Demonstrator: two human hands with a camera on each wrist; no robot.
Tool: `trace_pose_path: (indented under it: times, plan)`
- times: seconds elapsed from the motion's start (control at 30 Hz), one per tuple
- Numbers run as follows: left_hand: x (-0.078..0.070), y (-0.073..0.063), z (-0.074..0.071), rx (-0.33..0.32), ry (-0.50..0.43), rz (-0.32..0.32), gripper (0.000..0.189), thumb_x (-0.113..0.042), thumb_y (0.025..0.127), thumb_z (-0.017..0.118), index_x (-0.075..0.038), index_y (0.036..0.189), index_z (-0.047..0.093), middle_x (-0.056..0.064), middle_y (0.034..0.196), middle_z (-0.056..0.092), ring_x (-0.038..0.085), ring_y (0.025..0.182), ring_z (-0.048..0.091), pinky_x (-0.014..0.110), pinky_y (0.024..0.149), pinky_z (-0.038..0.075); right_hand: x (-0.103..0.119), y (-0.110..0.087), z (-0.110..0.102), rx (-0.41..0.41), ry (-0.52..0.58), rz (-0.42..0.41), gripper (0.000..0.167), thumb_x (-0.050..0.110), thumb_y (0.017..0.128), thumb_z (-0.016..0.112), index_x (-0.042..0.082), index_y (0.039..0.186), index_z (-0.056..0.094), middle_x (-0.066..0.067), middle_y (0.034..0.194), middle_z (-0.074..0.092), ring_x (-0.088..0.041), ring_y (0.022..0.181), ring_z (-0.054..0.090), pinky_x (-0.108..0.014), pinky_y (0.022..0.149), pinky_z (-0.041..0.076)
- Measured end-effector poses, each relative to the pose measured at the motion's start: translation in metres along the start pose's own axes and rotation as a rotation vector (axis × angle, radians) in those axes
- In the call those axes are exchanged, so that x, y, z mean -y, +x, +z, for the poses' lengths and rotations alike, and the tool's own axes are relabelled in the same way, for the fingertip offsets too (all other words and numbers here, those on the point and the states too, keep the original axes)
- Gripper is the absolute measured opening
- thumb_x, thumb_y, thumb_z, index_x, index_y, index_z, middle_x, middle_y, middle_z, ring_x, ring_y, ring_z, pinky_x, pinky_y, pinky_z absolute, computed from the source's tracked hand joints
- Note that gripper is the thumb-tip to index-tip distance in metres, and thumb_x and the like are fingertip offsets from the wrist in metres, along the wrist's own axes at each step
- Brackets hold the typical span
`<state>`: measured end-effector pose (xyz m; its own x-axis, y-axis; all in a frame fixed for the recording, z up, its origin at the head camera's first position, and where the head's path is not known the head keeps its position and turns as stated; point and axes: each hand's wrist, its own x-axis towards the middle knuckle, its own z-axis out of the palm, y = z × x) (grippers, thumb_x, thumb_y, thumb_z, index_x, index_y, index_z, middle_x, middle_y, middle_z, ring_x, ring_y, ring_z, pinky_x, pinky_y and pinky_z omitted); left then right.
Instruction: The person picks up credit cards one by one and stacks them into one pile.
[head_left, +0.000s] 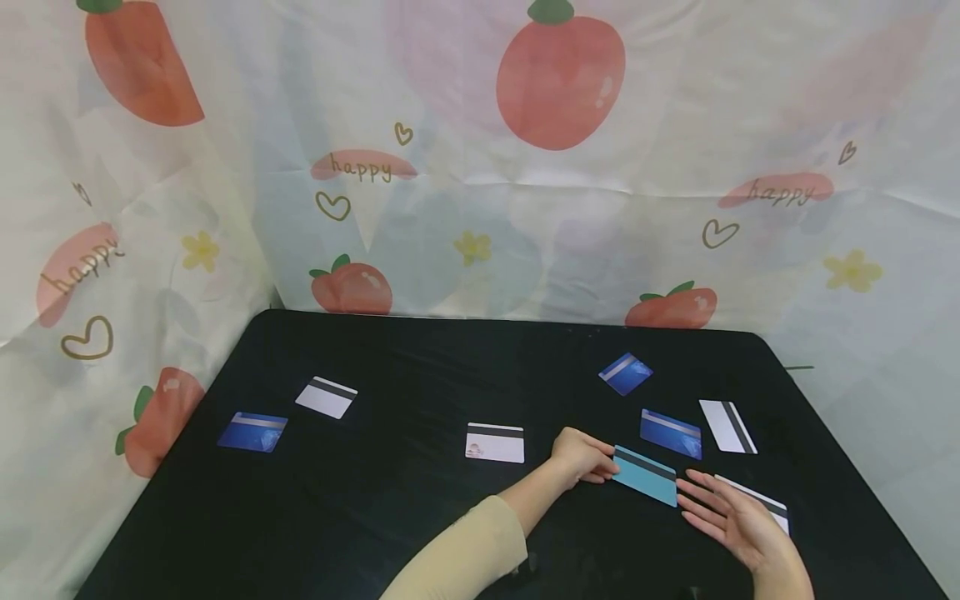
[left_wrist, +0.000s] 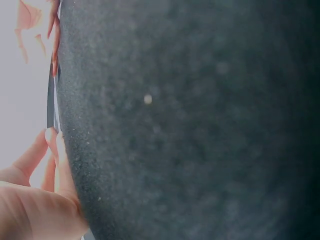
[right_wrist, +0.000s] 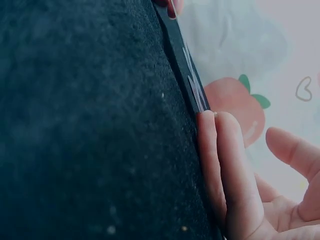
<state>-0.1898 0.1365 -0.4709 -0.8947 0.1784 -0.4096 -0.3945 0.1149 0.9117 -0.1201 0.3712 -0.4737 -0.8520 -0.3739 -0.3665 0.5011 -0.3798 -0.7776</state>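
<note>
In the head view my left hand pinches the left end of a light blue card with a dark stripe, between thumb and fingers. My right hand is at the card's other end, fingers extended and thumb apart in the right wrist view. Its fingertips reach the card's right edge; whether they touch it I cannot tell. Partly hidden behind the right hand lies a white striped card. Just beyond the light blue card is a dark blue card.
On the black table lie more cards: a blue one and a white one at right, a white one in the middle, a white one and a blue one at left. A printed curtain hangs behind.
</note>
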Motion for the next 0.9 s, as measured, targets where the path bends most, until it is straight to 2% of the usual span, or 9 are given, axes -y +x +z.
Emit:
trace_pose_path:
  times: [0.23,0.5,0.63,0.9]
  plan:
    - [0.002,0.002,-0.001,-0.004,-0.029,-0.019,0.014,0.009,0.067,0.073,-0.003,0.074,0.072,0.006,0.057,0.065,0.009,0.041,0.053,0.020,0.041,0.050,-0.001,0.000,0.008,-0.100,-0.040,-0.015,0.038,0.021,0.101,0.033,0.023,0.093,0.071,0.008,0.099,0.067,-0.011,0.093,0.064,-0.028,0.083,0.052]
    - [0.002,0.003,-0.002,0.001,-0.078,-0.036,0.016,0.011,0.068,0.071,-0.004,0.075,0.072,0.008,0.059,0.066,0.012,0.043,0.058,0.023,0.042,0.051,-0.004,0.007,0.016,-0.257,-0.190,-0.028,0.034,0.020,0.099,0.040,0.031,0.086,0.069,0.014,0.094,0.064,-0.006,0.088,0.062,-0.025,0.080,0.053]
    - [0.001,0.002,-0.003,0.004,-0.100,-0.042,0.017,0.011,0.069,0.070,-0.004,0.077,0.072,0.010,0.060,0.066,0.012,0.042,0.056,0.024,0.041,0.051,-0.005,0.011,0.019,-0.318,-0.231,-0.018,0.030,0.018,0.097,0.046,0.034,0.084,0.068,0.012,0.093,0.060,-0.006,0.085,0.060,-0.026,0.081,0.053]
    - [0.000,0.003,-0.005,0.000,-0.147,-0.050,0.017,0.010,0.070,0.070,-0.003,0.080,0.072,0.010,0.063,0.066,0.013,0.043,0.057,0.025,0.043,0.052,-0.005,0.016,0.027,-0.322,-0.250,-0.013,0.031,0.016,0.094,0.052,0.042,0.085,0.066,0.016,0.092,0.058,-0.008,0.085,0.060,-0.028,0.081,0.053]
